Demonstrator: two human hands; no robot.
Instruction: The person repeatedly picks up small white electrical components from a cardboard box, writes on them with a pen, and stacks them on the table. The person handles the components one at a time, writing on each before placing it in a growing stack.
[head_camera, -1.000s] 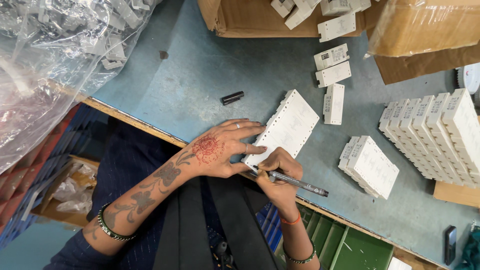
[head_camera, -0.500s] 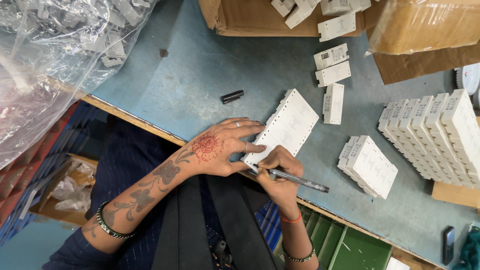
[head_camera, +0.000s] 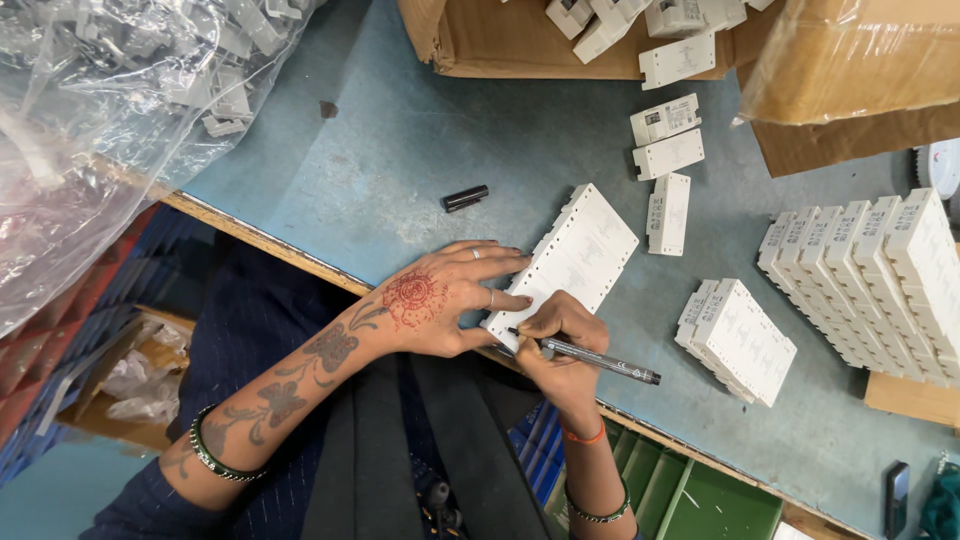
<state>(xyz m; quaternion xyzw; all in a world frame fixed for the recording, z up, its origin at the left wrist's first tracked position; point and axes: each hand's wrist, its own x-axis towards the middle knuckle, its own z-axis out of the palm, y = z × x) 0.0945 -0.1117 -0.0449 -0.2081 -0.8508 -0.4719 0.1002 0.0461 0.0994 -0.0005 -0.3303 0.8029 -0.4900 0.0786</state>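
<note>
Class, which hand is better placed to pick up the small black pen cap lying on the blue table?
Left. The left hand lies flat nearest the black pen cap, while the right hand grips the black pen.

Open tabletop (head_camera: 400, 170) left of pen cap (head_camera: 466, 198); white blocks (head_camera: 870, 280) rightward.

— How many pens (head_camera: 598, 358) and caps (head_camera: 466, 198)?
— One of each.
— Loose white modules on the table?
— Three (head_camera: 668, 155). Plus three packed rows (head_camera: 575, 256), and two cardboard boxes (head_camera: 520, 50).
</note>
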